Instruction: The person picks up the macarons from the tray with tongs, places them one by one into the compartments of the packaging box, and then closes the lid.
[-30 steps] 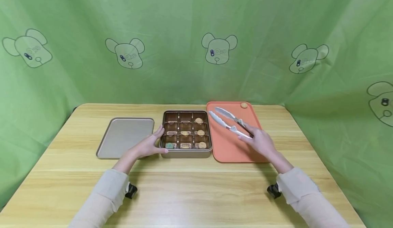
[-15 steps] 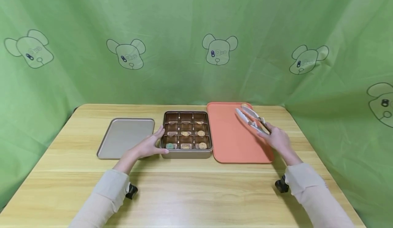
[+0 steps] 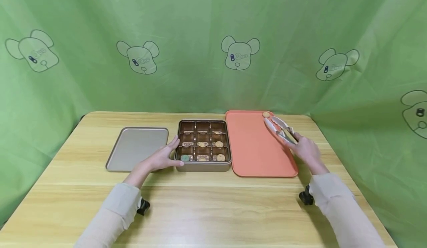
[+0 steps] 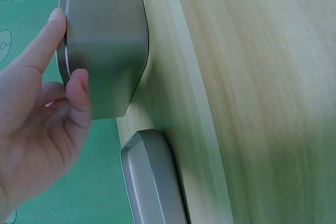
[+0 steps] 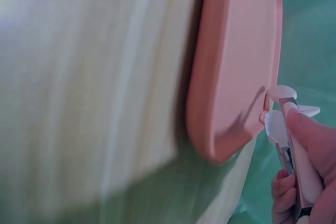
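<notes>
My left hand (image 3: 164, 157) lies at the near left corner of a brown metal tin (image 3: 203, 167), its thumb on the front rim and fingers along the left side. Inside is a divided insert with round cookies in several compartments, among them a green cookie (image 3: 185, 158) at front left and tan ones such as the front right cookie (image 3: 220, 158). With my right hand (image 3: 305, 149) I grip metal tongs (image 3: 278, 129), jaws apart, over the far right of the orange tray (image 3: 255, 148). One tan cookie (image 3: 265, 114) lies at the tray's far edge, just beyond the tong tips.
A flat metal lid (image 3: 138, 148) lies left of the tin. The tray stands close against the tin's right side on a wooden table (image 3: 213, 211). Green cloth (image 3: 186, 88) hangs behind and at both sides.
My right hand has carried the open tongs right, from beside the tin to near the cookie at the tray's far edge. The cookie in the tin's back right compartment has settled lower. My left hand stays put.
</notes>
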The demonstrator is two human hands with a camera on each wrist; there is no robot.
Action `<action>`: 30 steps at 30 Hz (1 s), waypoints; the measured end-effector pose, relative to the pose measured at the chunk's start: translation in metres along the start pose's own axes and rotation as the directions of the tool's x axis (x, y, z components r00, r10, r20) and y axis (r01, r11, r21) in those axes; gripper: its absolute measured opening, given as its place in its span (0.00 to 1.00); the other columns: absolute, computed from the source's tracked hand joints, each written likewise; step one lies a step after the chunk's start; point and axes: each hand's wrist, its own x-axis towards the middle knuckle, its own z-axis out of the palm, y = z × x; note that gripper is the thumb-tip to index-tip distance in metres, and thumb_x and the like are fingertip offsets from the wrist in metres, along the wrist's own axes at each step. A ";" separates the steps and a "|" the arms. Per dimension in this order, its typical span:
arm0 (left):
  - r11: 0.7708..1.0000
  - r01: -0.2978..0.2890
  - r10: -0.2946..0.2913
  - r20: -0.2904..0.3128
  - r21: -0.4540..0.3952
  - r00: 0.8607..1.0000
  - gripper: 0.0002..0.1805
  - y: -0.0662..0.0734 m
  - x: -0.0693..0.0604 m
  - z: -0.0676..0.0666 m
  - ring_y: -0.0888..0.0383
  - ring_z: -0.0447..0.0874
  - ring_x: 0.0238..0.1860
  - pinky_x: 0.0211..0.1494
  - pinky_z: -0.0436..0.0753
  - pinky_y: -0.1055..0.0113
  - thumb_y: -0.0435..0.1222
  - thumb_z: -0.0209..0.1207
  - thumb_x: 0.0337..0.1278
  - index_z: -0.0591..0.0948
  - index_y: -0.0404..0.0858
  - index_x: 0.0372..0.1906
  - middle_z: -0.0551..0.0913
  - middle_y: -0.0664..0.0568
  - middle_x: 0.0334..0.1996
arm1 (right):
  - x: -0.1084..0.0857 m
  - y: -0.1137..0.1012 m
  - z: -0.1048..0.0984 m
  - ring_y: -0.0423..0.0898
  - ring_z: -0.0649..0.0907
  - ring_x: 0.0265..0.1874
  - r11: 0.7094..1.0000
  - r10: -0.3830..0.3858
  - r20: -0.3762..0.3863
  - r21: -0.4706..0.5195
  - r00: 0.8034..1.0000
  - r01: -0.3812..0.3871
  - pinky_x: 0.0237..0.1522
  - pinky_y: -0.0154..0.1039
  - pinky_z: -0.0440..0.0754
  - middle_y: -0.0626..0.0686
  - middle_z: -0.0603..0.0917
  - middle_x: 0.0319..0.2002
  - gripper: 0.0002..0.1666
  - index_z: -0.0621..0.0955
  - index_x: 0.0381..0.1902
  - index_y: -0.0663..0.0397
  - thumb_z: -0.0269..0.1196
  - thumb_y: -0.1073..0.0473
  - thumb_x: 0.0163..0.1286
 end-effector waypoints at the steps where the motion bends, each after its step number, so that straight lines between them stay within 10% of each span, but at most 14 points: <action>1: 1.000 0.001 -0.001 0.002 0.001 1.000 0.53 0.000 0.000 0.000 0.37 0.41 0.69 0.69 0.44 0.45 0.49 0.63 0.47 0.44 0.32 0.70 0.34 0.43 0.71 | 0.001 -0.002 0.000 0.73 0.73 0.44 1.000 0.004 -0.001 0.001 1.000 -0.004 0.32 0.58 0.74 0.78 0.69 0.52 0.44 0.61 0.65 0.64 0.55 0.39 0.62; 21: 1.000 0.003 -0.003 0.004 0.003 1.000 0.53 0.002 0.001 -0.001 0.37 0.41 0.69 0.69 0.45 0.46 0.49 0.63 0.46 0.45 0.31 0.70 0.35 0.41 0.71 | 0.022 -0.016 0.009 0.69 0.76 0.37 0.997 0.078 -0.031 -0.018 0.996 -0.079 0.19 0.48 0.71 0.76 0.74 0.44 0.33 0.68 0.54 0.62 0.56 0.42 0.63; 30: 1.000 0.013 -0.013 0.009 0.013 1.000 0.53 0.001 0.001 -0.001 0.37 0.40 0.69 0.70 0.44 0.48 0.49 0.63 0.47 0.44 0.31 0.69 0.35 0.41 0.71 | 0.015 -0.015 0.014 0.71 0.75 0.40 0.999 -0.021 -0.018 -0.035 1.000 0.021 0.26 0.54 0.74 0.77 0.72 0.48 0.41 0.63 0.64 0.62 0.56 0.41 0.62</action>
